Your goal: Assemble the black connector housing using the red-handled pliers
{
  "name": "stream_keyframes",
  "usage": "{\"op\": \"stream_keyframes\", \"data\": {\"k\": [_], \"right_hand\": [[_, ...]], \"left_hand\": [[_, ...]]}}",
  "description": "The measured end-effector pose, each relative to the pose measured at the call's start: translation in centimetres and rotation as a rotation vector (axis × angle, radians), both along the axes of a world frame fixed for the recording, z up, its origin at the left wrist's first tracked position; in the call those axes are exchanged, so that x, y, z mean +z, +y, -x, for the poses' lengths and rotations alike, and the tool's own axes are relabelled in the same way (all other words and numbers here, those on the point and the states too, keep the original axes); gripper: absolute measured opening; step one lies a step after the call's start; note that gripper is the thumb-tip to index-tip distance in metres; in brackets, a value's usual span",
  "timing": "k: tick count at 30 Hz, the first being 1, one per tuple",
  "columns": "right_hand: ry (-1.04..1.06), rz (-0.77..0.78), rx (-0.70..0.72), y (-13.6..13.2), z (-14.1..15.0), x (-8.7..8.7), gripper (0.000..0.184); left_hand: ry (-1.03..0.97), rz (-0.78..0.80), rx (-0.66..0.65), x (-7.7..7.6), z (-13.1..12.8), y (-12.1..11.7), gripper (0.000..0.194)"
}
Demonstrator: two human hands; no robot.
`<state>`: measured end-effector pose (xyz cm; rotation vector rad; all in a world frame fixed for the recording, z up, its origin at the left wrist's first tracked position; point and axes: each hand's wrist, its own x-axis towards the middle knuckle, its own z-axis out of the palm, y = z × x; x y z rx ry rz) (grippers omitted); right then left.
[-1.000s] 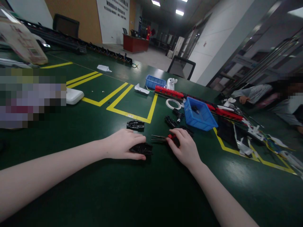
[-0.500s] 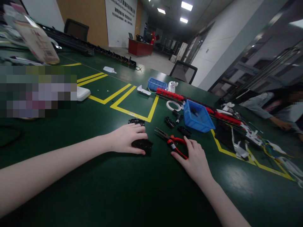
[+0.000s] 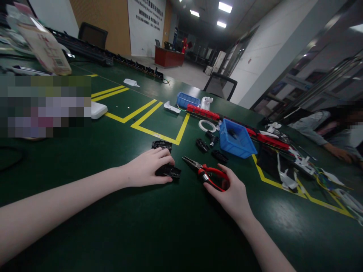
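My left hand (image 3: 153,168) is closed around a small black plastic part (image 3: 171,172), with the part's right end sticking out between thumb and fingers. Just beyond those fingers lies another black part (image 3: 161,145). On the right, my right hand (image 3: 231,190) grips red-handled needle-nose pliers (image 3: 207,174) by the handles. The handles are spread, and the jaws point left toward the held part without touching it. Several more black parts, among them one at the front (image 3: 219,156) and one farther left (image 3: 202,144), lie beyond the pliers.
A blue bin (image 3: 237,139) with a dark piece inside stands beyond my right hand, beside a white ring (image 3: 207,126). Farther back are a smaller blue bin (image 3: 187,100) and a long red strip (image 3: 202,112). A co-worker's hand (image 3: 338,153) rests at far right.
The pliers have shifted slightly left, and my right hand's fingers have moved on their handles. The black part in my left hand has turned a little.
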<state>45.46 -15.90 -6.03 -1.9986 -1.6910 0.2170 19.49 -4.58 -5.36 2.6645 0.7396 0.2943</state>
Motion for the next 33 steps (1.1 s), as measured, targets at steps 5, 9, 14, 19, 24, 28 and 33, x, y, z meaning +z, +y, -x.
{"op": "stream_keyframes", "data": {"k": [5, 9, 14, 19, 24, 28, 33], "right_hand": [[0.100, -0.053, 0.073, -0.9, 0.2, 0.0, 0.053], [0.136, -0.043, 0.122, -1.4, 0.0, -0.2, 0.052], [0.154, 0.000, 0.176, -1.7, 0.0, -0.1, 0.051], [0.130, 0.018, 0.223, -1.7, -0.2, -0.2, 0.054], [0.079, 0.016, 0.250, -1.7, -0.3, -0.2, 0.053], [0.065, 0.035, 0.239, -1.7, -0.2, -0.1, 0.050], [0.066, 0.055, 0.236, -1.6, 0.0, 0.0, 0.048]], "left_hand": [[-0.010, 0.010, -0.020, -0.1, 0.2, 0.1, 0.035], [-0.033, 0.013, -0.052, -0.5, 0.4, 0.4, 0.031], [-0.028, 0.025, -0.098, -0.7, 0.4, 0.6, 0.032], [-0.054, 0.007, -0.119, -0.9, 0.6, 0.7, 0.031], [-0.055, 0.002, -0.118, -1.0, 0.5, 0.7, 0.031], [-0.063, -0.011, -0.109, -1.0, 0.5, 0.7, 0.032], [-0.052, -0.013, -0.113, -0.8, 0.5, 0.6, 0.031]]}}
